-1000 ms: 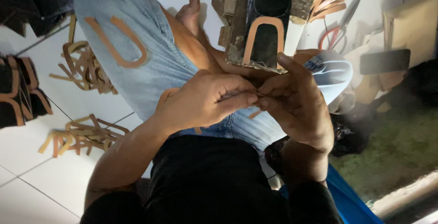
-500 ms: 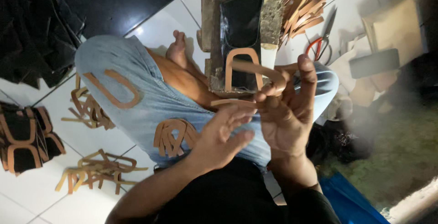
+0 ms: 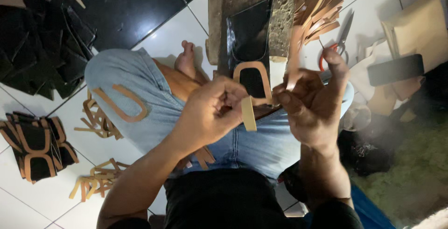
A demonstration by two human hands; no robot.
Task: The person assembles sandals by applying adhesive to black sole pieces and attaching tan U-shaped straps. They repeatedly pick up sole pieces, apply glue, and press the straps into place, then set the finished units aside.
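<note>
Tan leather strip pinched in left hand fingers, just below the work block; right hand closed on another blurred strip; risk: loose pinch, strip drops onto lap.

A stone block lies ahead of the knees; scissors lie right of it, strip piles left, hands before it.

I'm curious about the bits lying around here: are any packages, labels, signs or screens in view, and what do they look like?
Brown paper package: top right on the floor, flat, tan, nothing printed that I can see.
Black flat box-like thing: just below it, oblong; what it is, I cannot tell.
No labels, signs or screens in view.
</note>
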